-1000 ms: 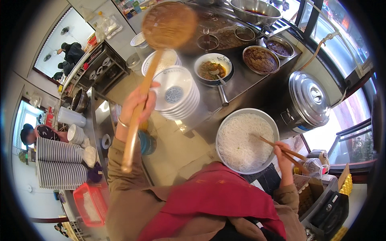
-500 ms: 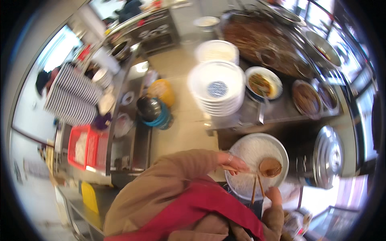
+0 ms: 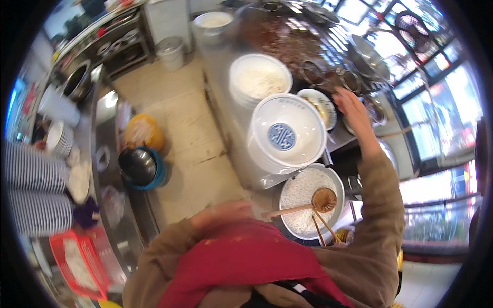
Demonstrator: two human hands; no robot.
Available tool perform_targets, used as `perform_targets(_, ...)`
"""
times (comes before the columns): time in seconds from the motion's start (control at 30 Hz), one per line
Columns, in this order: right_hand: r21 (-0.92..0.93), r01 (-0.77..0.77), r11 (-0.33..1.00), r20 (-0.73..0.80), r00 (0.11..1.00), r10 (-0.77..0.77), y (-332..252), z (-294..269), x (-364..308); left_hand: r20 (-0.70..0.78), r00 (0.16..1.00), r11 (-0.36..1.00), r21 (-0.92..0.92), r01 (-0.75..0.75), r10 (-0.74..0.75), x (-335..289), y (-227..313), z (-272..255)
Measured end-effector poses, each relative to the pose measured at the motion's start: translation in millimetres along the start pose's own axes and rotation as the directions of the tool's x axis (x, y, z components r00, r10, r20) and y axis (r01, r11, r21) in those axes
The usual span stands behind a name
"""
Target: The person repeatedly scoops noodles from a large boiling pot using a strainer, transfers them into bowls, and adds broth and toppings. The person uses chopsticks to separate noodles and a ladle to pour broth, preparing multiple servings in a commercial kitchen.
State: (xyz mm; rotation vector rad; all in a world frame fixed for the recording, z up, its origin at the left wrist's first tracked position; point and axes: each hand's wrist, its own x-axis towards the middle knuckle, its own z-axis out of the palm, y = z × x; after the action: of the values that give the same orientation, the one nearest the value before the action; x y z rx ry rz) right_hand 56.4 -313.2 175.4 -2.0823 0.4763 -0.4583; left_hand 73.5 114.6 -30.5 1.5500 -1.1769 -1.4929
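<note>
My right hand (image 3: 353,110) is stretched out past the stacked bowls, its fingers extended and apart, with nothing visible in them. It hovers by a white bowl of food (image 3: 321,105) and the rim of the large brown vat (image 3: 287,43). My left hand (image 3: 228,211), smeared by motion, is in front of my red apron. A wide metal basin (image 3: 339,179) of white noodles (image 3: 303,187) sits between my arms. Across it lie a woven strainer (image 3: 324,199) with a wooden handle and a pair of chopsticks (image 3: 319,230), both out of my hands.
Stacked white bowls (image 3: 308,131) stand on the steel counter (image 3: 226,97), beside another white bowl stack (image 3: 246,82). On the floor to the left are a yellow bucket (image 3: 144,131) and a blue bucket (image 3: 159,172). A red basket (image 3: 92,256) sits beside stacked plates (image 3: 36,179).
My right hand has moved from the chopsticks forward to the counter. My left hand has let go of the strainer handle and drawn back left. The view has turned.
</note>
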Motion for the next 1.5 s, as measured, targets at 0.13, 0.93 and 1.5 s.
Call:
perform_targets(0.13, -0.159, -0.141, 0.977, 0.012, 0.989, 0.145, -36.0, 42.3, 83.7, -0.246, 0.969, 1.000, 0.009, -0.005, 0.007, -71.2, -17.8, -43.8)
perform_targets(0.93, -0.277, -0.038, 0.960, 0.473, 0.865, 0.170, 7.5, 107.7, 187.9, -0.449, 0.870, 0.979, -0.098, 0.177, -0.203, -55.6, -33.0, -220.2)
perform_targets(1.5, 0.022, -0.383, 0.924, 0.464, 0.822, 0.329, -128.0, 45.8, 169.4, -0.300, 0.944, 0.990, -0.077, 0.121, -0.139, -45.5, -49.1, -264.0)
